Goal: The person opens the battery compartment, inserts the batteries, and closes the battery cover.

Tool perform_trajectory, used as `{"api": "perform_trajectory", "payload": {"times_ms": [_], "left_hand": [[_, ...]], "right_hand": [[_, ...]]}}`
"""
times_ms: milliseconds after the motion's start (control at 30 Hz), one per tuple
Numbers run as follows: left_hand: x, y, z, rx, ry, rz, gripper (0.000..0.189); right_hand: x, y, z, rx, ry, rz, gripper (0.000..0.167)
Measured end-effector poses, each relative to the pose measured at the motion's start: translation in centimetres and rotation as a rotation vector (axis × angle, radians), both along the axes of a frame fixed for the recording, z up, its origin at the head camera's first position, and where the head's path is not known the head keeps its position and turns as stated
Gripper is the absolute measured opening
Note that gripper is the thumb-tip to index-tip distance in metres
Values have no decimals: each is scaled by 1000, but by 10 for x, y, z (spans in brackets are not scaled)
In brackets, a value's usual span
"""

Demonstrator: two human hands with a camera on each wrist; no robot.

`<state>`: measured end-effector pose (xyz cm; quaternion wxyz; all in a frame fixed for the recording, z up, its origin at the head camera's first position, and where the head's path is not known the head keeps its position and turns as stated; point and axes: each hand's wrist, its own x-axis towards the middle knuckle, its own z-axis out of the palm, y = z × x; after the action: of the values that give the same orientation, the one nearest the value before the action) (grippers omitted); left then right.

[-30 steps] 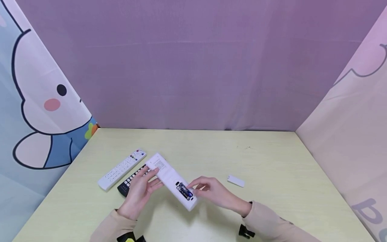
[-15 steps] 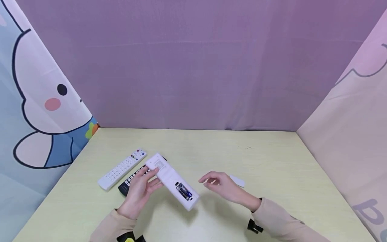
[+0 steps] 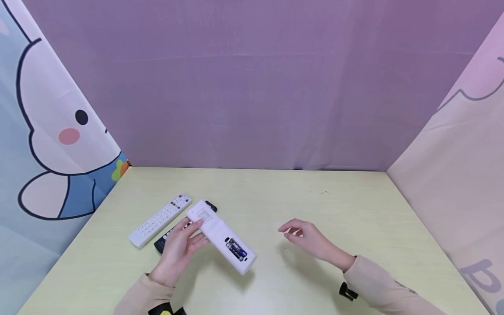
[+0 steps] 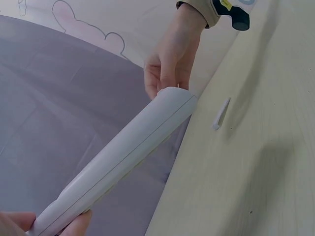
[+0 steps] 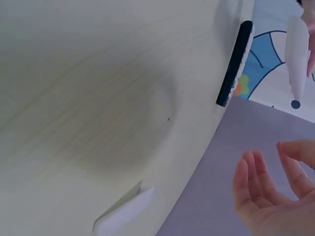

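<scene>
My left hand [image 3: 176, 251] grips the upper end of a white remote control [image 3: 218, 234], thumb on its back. The remote's back faces up and tilts toward the lower right, its battery compartment [image 3: 236, 249] uncovered with batteries inside. Off to the right of it, my right hand [image 3: 311, 239] hovers over the table with loosely bent fingers and nothing between them. Beneath that hand lies a small white battery cover [image 5: 123, 214], hidden behind it in the head view but also seen in the left wrist view.
Left of the held remote, a second white remote [image 3: 159, 222] lies buttons up on the pale table [image 3: 354, 201]. Beside it is a black remote [image 3: 211, 206], partly covered by my left hand and the held remote. A purple cloth [image 3: 252, 87] closes off the back.
My right hand has drawn away from the battery compartment to the right, over the battery cover. The left hand keeps holding the remote, which has shifted slightly left.
</scene>
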<state>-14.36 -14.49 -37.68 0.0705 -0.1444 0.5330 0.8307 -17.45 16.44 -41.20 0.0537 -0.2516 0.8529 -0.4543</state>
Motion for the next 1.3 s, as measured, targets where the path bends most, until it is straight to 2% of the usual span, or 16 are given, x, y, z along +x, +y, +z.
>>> {"api": "perform_trajectory", "payload": {"times_ms": [300,500,933,1067,1300], "left_hand": [[0,-3,-1,-7,-10,-2,52],[0,-3,-1,-2,-12,3,52],[0,-2,0,-4,-17,4,51],[1,-2,0,-3,-16,8,50],[2,-3,1,-1,-13,4,50]], "right_hand": [[-7,20,-11,58,85,-25,17],[-12,32,-16,113,100,-59,20],[-22,42,-25,208,61,-101,27],[-25,42,-27,256,23,-136,30],[-28,40,-30,273,-21,-168,31]]}}
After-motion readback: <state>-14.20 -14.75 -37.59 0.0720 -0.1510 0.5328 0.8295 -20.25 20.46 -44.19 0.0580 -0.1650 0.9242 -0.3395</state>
